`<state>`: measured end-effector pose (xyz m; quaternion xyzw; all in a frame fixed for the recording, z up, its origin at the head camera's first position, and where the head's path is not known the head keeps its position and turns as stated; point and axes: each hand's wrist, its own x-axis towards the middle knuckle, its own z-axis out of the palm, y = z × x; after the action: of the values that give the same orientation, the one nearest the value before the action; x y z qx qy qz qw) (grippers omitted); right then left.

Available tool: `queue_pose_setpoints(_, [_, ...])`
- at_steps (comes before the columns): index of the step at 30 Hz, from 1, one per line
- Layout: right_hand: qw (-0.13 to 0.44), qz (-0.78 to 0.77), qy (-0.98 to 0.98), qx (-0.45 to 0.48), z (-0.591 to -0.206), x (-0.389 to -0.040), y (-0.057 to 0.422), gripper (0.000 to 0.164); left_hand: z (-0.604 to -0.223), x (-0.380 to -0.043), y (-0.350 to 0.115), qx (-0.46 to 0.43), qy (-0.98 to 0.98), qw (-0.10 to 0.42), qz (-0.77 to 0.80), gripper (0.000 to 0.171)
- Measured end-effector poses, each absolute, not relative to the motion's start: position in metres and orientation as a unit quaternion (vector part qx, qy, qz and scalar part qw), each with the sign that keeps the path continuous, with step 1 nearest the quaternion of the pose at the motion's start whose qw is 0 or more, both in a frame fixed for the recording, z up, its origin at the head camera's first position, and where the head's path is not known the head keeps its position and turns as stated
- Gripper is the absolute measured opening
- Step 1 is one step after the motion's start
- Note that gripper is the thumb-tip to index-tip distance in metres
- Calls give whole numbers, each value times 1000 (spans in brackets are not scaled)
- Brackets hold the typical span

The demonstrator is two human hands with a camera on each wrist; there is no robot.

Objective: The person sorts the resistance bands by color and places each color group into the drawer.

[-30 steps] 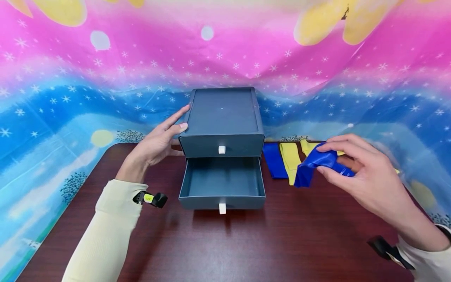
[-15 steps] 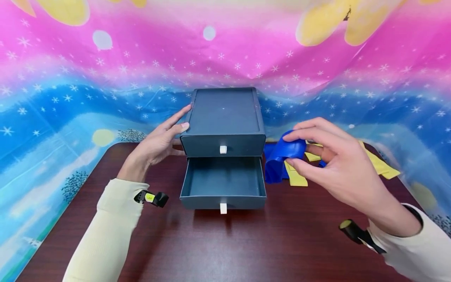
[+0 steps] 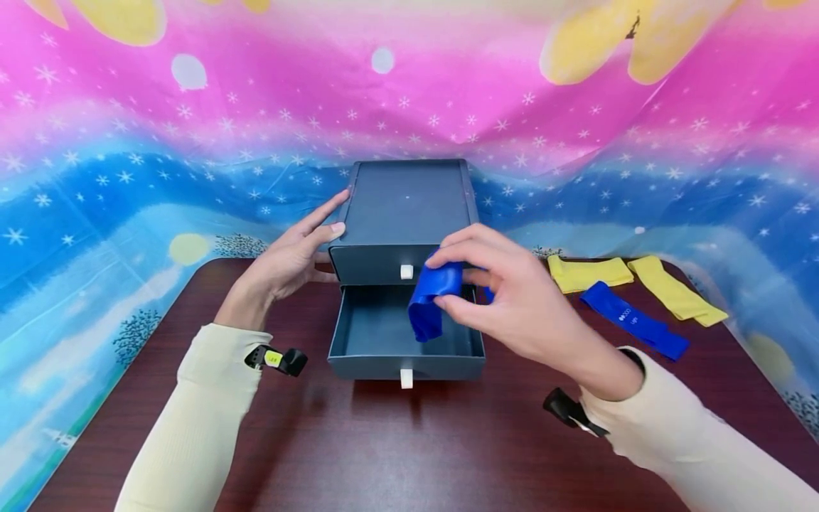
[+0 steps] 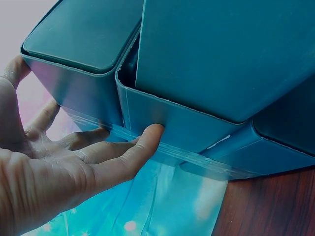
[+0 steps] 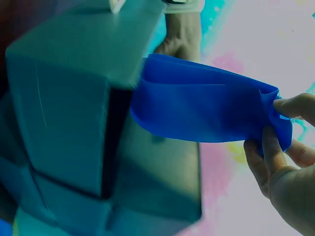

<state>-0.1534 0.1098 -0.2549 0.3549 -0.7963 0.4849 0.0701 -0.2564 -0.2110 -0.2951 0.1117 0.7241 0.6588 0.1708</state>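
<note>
A dark grey two-drawer cabinet (image 3: 406,203) stands at the table's middle, its lower drawer (image 3: 366,368) pulled out and its upper one closed. My left hand (image 3: 284,259) rests against the cabinet's left side, fingers extended; in the left wrist view the fingers (image 4: 130,160) lie along its wall. Over the pulled-out drawer, my right hand (image 3: 518,288) pinches a folded blue resistance band (image 3: 438,284) between thumb and fingers. The band's free end hangs above the drawer's inside. In the right wrist view this blue band (image 5: 202,108) shows as a loose flattened loop.
Right of the cabinet lie two yellow bands (image 3: 591,274) and a blue band (image 3: 633,320) printed with "Light". Another blue piece (image 3: 489,294) shows partly behind my right hand. A patterned cloth (image 3: 256,107) surrounds the dark wooden table (image 3: 397,455).
My right hand has moved left with the blue band, from above the other bands to over the lower drawer. The left hand has stayed on the cabinet.
</note>
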Motion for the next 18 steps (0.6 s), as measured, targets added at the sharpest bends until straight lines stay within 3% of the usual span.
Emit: queue_pose_setpoints(18, [-17, 477, -787, 390, -278, -171, 41, 27, -297, -257, -210, 111, 734, 163, 650, 60])
